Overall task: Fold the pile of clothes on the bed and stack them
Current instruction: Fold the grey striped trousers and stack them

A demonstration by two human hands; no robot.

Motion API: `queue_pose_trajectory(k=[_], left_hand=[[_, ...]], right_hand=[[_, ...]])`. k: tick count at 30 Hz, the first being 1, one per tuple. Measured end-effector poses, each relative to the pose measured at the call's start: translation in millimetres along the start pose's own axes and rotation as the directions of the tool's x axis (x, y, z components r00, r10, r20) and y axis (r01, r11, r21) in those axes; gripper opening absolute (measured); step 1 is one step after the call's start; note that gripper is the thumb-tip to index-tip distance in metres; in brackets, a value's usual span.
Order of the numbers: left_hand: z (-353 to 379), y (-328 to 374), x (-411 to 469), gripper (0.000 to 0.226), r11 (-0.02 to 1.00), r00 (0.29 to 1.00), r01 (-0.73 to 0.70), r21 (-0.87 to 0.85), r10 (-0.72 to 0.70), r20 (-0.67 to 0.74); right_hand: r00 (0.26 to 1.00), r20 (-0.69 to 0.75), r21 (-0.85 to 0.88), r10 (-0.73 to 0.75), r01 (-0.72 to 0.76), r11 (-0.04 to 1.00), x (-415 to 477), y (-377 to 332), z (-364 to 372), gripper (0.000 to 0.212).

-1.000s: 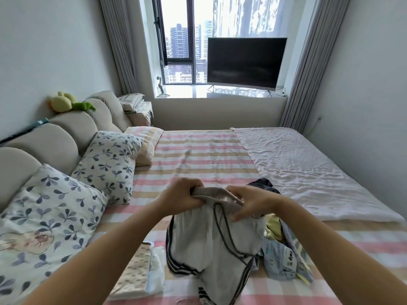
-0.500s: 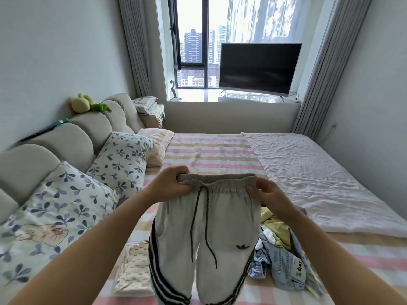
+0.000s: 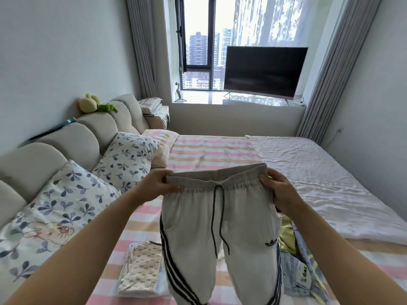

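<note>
Now up for folding: pale pants stretched between two hands

At the near left of the bed (image 3: 209, 150) lies a small stack (image 3: 141, 271) of folded clothes, the top piece cream with a fine print. At the near right sits the loose pile (image 3: 304, 256), with a denim piece (image 3: 290, 274) and a yellow garment (image 3: 286, 234) showing. Between the two hang the pants (image 3: 246, 221), off-white with dark side stripes (image 3: 174, 271) and a small dark logo (image 3: 270, 243). Their front faces the camera, and the legs drop out of the bottom of the view, so I cannot tell whether the hems touch the sheet. A dark drawstring (image 3: 213, 225) dangles down the middle.

Both forearms reach forward. The left hand (image 3: 154, 186) grips the left end of the grey waistband (image 3: 215, 175), fingers curled round it. The right hand (image 3: 277, 190) clasps the right end the same way, so the band is pulled flat and wide above the pink-and-cream striped sheet.

Along the left side, two leaf-print pillows (image 3: 55, 216) lean on a padded beige headboard (image 3: 72, 139), with a striped pillow (image 3: 163, 148) beyond them. A crumpled white blanket (image 3: 319, 179) covers the right part of the bed. A yellow-green plush (image 3: 90, 104) rests on top of the headboard. At the far end, a dark TV (image 3: 264, 73) stands on the sill in front of a window (image 3: 198, 49) with grey curtains (image 3: 141, 51).
</note>
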State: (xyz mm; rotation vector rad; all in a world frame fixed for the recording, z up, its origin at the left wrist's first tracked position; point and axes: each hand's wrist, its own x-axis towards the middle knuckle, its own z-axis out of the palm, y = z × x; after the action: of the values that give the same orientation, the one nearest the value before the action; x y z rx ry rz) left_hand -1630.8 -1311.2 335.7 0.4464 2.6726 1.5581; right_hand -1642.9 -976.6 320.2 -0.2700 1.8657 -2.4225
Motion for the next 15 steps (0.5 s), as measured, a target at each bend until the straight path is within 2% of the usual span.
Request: queue_pose_trajectory(k=[1,3,6,8,11,13,15], left_hand=[[-0.1,-0.4,0.0,0.008,0.995,0.999,0.033,-0.098,-0.036,-0.026],[-0.8,-0.4,1.2,0.014,0.964,0.994,0.100,-0.247,-0.110,-0.026],[-2.5,-0.3,5.1,0.021,0.913,0.982,0.183,-0.364,-0.189,0.021],[0.7,0.0,7.4,0.016,0.885,0.968,0.237,-0.401,-0.248,0.027],[18.6,4.2,10.8,0.009,0.850,0.938,0.291,-0.438,-0.343,-0.041],[37.0,11.3,11.7,0.008,0.823,0.922,0.280,-0.494,-0.374,-0.101],[56.5,19.5,11.4,0.009,0.787,0.919,0.220,-0.576,-0.365,-0.147]], right_hand=[[1.000,0.027,0.015,-0.007,0.006,1.000,0.3,-3.1,-0.9,0.019],[0.993,0.114,0.010,0.000,-0.001,1.000,0.0,-10.3,-3.8,0.020],[0.987,0.146,-0.071,0.071,-0.061,0.996,1.3,-18.2,-6.7,0.018],[0.993,0.034,-0.080,0.117,-0.114,0.990,4.4,-16.2,-3.8,0.016],[0.965,-0.232,-0.075,0.124,-0.144,0.987,10.8,-2.5,9.6,0.017],[0.921,-0.385,-0.143,0.054,-0.118,0.983,12.9,7.5,21.8,0.015],[0.902,-0.426,-0.286,-0.068,-0.063,0.956,10.7,13.6,36.0,0.010]])
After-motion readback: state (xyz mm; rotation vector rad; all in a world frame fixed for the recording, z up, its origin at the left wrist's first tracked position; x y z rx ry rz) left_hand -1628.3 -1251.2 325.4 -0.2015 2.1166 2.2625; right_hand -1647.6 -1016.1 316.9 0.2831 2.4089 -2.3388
